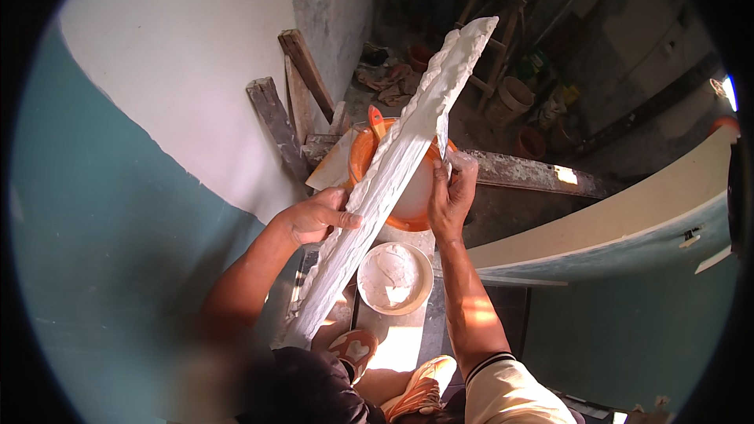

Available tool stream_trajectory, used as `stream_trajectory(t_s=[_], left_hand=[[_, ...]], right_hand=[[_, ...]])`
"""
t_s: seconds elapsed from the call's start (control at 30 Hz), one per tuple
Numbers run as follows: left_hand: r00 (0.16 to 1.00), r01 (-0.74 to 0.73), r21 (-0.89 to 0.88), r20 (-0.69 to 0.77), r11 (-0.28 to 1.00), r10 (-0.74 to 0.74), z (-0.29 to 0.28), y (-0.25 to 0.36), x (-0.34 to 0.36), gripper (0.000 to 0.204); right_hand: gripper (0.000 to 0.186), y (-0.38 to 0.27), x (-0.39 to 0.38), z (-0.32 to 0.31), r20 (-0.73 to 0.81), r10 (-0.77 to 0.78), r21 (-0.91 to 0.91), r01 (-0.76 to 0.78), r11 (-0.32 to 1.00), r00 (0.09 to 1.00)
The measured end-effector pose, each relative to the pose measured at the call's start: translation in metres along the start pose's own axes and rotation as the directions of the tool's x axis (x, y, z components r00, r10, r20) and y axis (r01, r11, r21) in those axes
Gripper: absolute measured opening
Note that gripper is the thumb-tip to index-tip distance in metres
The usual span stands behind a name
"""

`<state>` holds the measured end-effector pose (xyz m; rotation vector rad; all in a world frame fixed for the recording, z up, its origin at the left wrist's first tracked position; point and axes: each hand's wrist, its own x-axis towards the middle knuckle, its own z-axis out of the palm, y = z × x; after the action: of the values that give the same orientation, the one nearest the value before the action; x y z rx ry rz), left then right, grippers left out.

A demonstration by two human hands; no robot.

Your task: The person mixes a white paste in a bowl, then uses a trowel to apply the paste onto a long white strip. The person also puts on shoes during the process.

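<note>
A long white length of moulding [393, 165], thick with wet plaster along its edges, slants from my lap up to the far right. My left hand [323, 218] is closed around its left side, thumb on top. Against its right edge, my right hand [453, 188] grips a putty knife [442, 137]; only part of the thin blade shows. Below the moulding is an orange bucket [408, 224] holding whitish liquid, with an orange-handled tool [377, 122] leaning at its rim. Nearer to me sits a pale bowl [428, 283] with white plaster [391, 271] in it.
Wooden boards [306, 71] lean by the wall at left. A worn beam [518, 171] runs across beyond the bucket. Farther back stand a wooden stool [495, 39] and a pale pail [514, 96]. A curved cream ledge [613, 204] borders the right. My shoes [420, 389] are below.
</note>
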<state>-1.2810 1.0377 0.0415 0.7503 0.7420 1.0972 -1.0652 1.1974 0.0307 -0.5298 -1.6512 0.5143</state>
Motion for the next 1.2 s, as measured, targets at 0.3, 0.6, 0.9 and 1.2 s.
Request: stream_trajectory(t_s=[0.3, 0.6, 0.9, 1.2], left_hand=[[1.000, -0.011, -0.006, 0.026, 1.000, 0.011, -0.001, 0.000, 0.002, 0.070], [0.999, -0.041, 0.022, -0.018, 0.999, 0.041, -0.008, -0.005, 0.001, 0.074], [0.995, -0.099, 0.036, -0.027, 0.994, 0.100, -0.002, -0.003, 0.003, 0.074], [0.994, -0.086, 0.077, -0.056, 0.993, 0.090, -0.007, -0.008, 0.002, 0.073]], right_hand=[[0.025, -0.019, -0.044, -0.009, 0.044, -0.055, -0.148, 0.061, 0.987, 0.998], [0.024, -0.028, -0.034, -0.020, 0.016, -0.110, -0.112, 0.111, 0.987, 0.994], [0.023, -0.001, -0.055, -0.059, 0.085, -0.014, -0.176, 0.029, 0.984, 0.996], [0.018, -0.009, -0.002, -0.078, 0.645, 0.399, 0.100, -0.590, 0.801, 0.652]])
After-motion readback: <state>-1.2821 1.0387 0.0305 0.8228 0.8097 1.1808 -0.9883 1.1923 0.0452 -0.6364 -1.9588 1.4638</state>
